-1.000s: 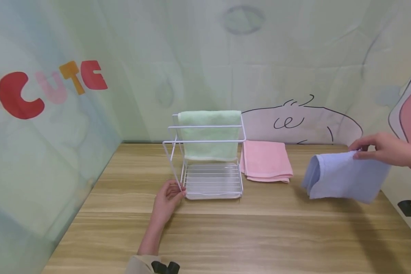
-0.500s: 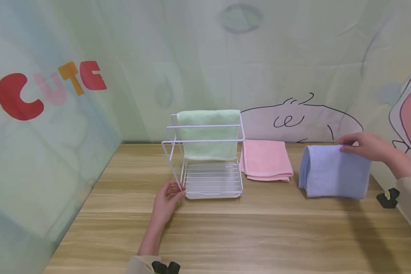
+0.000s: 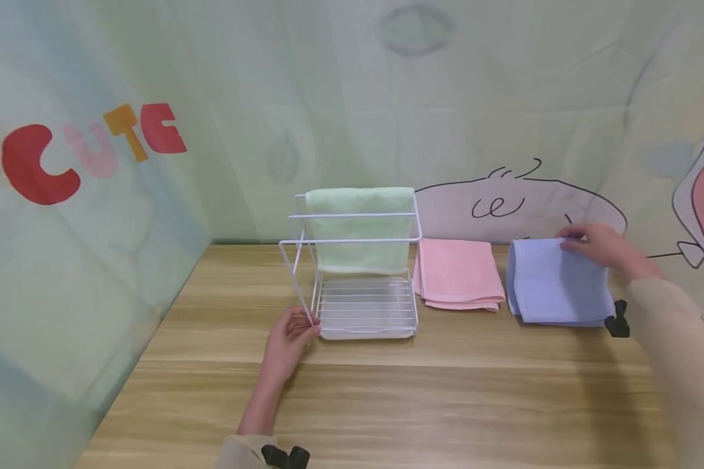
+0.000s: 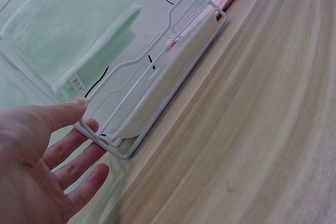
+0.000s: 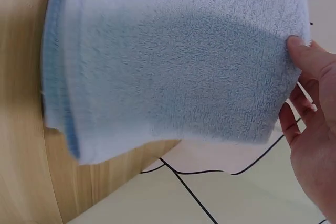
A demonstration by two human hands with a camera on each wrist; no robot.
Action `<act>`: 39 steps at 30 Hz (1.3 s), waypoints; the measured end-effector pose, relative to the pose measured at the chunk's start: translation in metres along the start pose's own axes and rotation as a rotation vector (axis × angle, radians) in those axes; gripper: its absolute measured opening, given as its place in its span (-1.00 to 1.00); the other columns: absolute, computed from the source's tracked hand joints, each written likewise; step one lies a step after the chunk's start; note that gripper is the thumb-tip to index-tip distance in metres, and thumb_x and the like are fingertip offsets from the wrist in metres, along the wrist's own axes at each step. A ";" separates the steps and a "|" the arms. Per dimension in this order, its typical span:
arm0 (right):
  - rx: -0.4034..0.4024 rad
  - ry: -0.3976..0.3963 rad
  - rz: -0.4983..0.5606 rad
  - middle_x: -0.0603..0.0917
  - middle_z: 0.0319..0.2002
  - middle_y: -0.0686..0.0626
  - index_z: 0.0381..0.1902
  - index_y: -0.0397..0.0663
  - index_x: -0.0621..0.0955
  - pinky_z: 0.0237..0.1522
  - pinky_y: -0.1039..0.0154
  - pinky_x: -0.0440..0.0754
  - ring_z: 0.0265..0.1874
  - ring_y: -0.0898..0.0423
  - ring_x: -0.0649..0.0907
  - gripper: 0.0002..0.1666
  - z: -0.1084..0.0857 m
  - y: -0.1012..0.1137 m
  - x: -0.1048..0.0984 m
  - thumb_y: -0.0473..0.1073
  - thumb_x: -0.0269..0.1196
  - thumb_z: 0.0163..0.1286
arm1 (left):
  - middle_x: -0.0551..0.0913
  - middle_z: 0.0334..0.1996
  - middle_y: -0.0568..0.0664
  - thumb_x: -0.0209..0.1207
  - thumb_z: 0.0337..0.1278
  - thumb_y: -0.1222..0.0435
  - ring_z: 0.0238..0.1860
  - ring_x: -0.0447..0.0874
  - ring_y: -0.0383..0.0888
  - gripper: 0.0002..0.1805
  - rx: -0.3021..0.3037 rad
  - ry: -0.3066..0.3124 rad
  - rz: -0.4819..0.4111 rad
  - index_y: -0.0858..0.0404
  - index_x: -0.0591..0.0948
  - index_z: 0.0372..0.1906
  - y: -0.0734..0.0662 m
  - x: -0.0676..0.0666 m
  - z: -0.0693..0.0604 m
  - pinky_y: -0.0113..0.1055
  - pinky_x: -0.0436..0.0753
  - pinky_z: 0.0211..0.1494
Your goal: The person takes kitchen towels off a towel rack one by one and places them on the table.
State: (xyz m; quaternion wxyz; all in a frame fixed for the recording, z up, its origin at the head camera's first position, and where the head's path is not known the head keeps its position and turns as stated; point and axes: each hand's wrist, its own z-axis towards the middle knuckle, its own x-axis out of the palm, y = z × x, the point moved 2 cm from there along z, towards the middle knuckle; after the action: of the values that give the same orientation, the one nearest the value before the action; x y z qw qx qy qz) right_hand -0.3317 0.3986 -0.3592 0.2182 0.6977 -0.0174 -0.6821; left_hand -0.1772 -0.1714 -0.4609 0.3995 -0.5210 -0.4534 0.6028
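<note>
With thumb and fingers my left hand [image 3: 287, 342] pinches the lower front left corner of a white wire rack [image 3: 352, 241]. A light green towel [image 3: 360, 228] hangs folded over the rack's rear top bar. Over at the right, my right hand [image 3: 601, 247] pinches the top edge of a folded blue towel [image 3: 563, 283]. In the right wrist view the thumb lies on the near face of that blue towel [image 5: 184, 66], fingers behind it. Its lower edge hangs at the tabletop; contact is hard to tell in the head view.
A folded pink towel [image 3: 460, 273] lies between the rack and the blue towel. A pale tray [image 3: 364, 326] sits in the rack's base. The wooden table [image 3: 387, 404] meets a printed curtain [image 3: 352, 117] at the back.
My right hand has carried the blue towel leftward and back, closer to the pink towel, and its lower edge has come in. My left hand stays on the rack.
</note>
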 end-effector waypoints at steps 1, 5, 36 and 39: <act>0.002 -0.007 0.001 0.62 0.00 -0.46 0.01 -0.37 0.59 0.06 -0.32 0.49 0.00 -0.36 0.57 -0.71 0.003 -0.001 0.002 -0.27 0.17 0.43 | 0.71 -0.01 0.28 0.28 0.13 0.48 0.02 0.69 0.03 -0.62 0.001 -0.002 -0.004 0.35 0.51 0.07 0.000 0.000 0.000 -0.61 0.62 0.00; 0.029 -0.028 0.021 0.61 0.02 -0.47 0.02 -0.35 0.59 0.08 -0.32 0.47 0.02 -0.36 0.55 -0.71 0.013 -0.003 0.008 -0.27 0.17 0.42 | 0.71 -0.02 0.29 0.28 0.12 0.49 -0.01 0.70 0.00 -0.62 0.007 -0.010 -0.002 0.36 0.51 0.07 0.001 0.000 0.000 -0.60 0.64 -0.02; 0.091 -0.250 0.129 0.61 0.06 -0.45 0.01 -0.33 0.62 0.13 -0.37 0.30 0.10 -0.40 0.48 -0.58 0.016 -0.012 0.064 -0.06 0.22 0.44 | 0.73 -0.07 0.28 0.28 0.10 0.51 -0.05 0.71 -0.12 -0.63 0.046 -0.017 -0.004 0.40 0.52 0.03 -0.001 0.000 -0.001 -0.56 0.63 0.07; 0.135 -0.267 0.147 0.58 0.09 -0.45 0.03 -0.32 0.60 0.17 -0.39 0.17 0.13 -0.41 0.37 -0.57 0.016 -0.009 0.069 -0.04 0.21 0.45 | 0.73 -0.07 0.28 0.29 0.09 0.51 -0.05 0.72 -0.10 -0.64 0.050 -0.023 -0.004 0.40 0.52 0.01 -0.001 0.000 -0.002 -0.54 0.63 0.07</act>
State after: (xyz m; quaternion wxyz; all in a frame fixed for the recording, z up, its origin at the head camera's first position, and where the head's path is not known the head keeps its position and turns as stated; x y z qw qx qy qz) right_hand -0.3450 0.3800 -0.4269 0.2157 0.6106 -0.1430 -0.7484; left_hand -0.1753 -0.1708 -0.4598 0.4083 -0.5030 -0.4437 0.6193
